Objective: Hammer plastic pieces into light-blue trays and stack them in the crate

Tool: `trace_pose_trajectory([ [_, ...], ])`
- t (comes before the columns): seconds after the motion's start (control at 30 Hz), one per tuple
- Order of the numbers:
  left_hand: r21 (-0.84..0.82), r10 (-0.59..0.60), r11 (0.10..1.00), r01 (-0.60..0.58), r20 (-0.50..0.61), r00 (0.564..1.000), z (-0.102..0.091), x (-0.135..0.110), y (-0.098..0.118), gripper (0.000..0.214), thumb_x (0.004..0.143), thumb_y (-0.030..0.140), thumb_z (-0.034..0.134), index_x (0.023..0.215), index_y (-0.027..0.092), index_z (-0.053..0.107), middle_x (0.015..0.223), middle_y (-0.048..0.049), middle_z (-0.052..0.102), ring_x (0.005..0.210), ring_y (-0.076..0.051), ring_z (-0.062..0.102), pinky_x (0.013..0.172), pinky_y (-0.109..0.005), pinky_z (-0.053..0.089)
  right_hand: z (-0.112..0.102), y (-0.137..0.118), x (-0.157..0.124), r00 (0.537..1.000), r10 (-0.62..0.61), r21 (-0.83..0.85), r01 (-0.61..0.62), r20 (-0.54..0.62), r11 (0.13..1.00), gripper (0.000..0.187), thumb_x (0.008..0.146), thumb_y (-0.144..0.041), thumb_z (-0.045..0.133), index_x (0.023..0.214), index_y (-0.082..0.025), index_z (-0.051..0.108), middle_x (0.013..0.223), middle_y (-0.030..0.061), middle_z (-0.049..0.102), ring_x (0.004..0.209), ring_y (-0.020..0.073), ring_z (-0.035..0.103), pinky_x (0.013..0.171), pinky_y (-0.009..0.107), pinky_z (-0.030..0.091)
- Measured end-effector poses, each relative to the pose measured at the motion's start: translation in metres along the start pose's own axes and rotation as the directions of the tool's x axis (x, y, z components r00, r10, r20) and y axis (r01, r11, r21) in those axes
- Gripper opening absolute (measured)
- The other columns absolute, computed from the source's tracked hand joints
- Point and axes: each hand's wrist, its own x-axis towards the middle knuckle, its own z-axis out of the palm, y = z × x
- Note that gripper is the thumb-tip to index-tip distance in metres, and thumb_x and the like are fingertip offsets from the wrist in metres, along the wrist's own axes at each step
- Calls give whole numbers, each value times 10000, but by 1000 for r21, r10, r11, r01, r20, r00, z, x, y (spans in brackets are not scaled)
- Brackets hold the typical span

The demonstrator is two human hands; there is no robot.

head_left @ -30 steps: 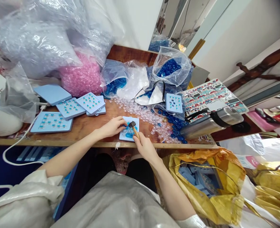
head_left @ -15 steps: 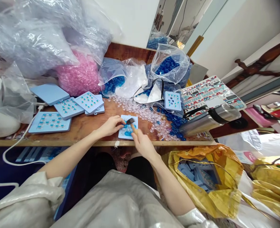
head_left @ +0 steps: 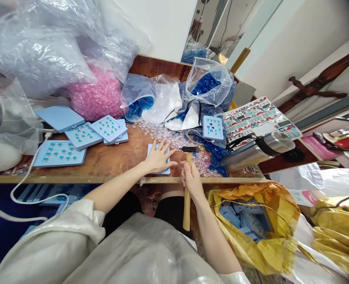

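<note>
My left hand [head_left: 159, 158] lies flat with fingers spread on a light blue board [head_left: 151, 150] near the table's front edge. My right hand [head_left: 191, 179] is closed round the wooden handle of a small hammer [head_left: 187, 185]. Its dark head points away from me, just right of the board, over loose clear and blue caps [head_left: 204, 157].
Several light blue boards with teal caps [head_left: 82, 136] lie at the left. Bags of pink [head_left: 97, 94], clear and blue caps [head_left: 206, 85] crowd the back. A steel flask [head_left: 257, 152] lies at the right. A yellow sack of blue boards [head_left: 251, 221] sits below the table edge.
The hammer head has lifted off the board and swung right. My left hand has spread flat over the board.
</note>
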Motion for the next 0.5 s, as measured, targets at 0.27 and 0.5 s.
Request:
trace_pose_trajectory([
  [0.27, -429, -506, 812, 396, -179, 844, 1, -42, -16, 546, 858, 436, 372, 1308, 128, 336, 1397, -159, 310, 1325, -260, 218, 1087, -454, 173, 14, 18, 9, 995, 46, 52, -51, 89, 997, 436, 826, -571, 382, 942, -174, 521, 499, -48, 533, 373, 88, 456, 405, 206, 374],
  [0.5, -698, -633, 563, 443, -19, 774, -13, -26, 14, 752, 733, 369, 595, 1344, 110, 241, 1238, -186, 474, 1131, -262, 481, 961, -395, 378, 10, 24, 9, 990, 12, 112, -28, 137, 993, 443, 802, -555, 456, 962, -148, 527, 494, -49, 519, 399, 82, 436, 389, 192, 368],
])
